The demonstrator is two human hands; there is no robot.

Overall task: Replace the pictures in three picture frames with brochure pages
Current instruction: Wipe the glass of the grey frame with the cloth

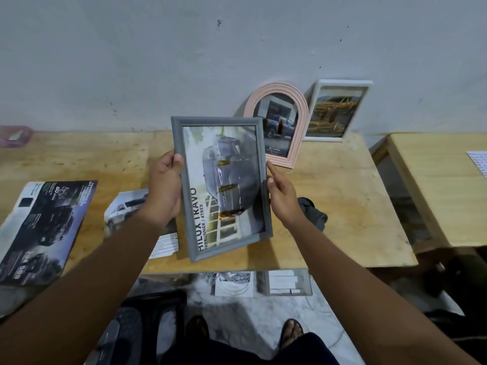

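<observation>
Two sandalled feet (291, 331) stand on a marbled floor (263, 320). Above them both bare forearms reach forward, holding a grey frame (216, 121) tilted over the near edge of the wooden bench (329, 193), clear of its top. The left hand (164, 189) grips the frame's left rim, thumb on the front and fingers curled behind. The right hand (283, 196) pinches the right rim, thumb on the front and forefinger lying straight along the edge.

The frame is rectangular with a plain moulded rim. Behind its glossy pane sits a brochure page (224, 180) turned sideways, showing a grey pickup and the words "HILUX" and "4TREX".

On the bench to the left lie a dark brochure (44, 227), its print too small to read, and a loose page (123, 209) with a white truck. A dark cloth (313, 214) is bunched just right of the right hand.

Farther back, a pink arched frame (300, 127) with a ribbed rim leans on the grey wall (158, 61); its picture reads "TOYOTA". Just beside it stands a white rectangular frame (342, 83) with a yellowish picture.
</observation>
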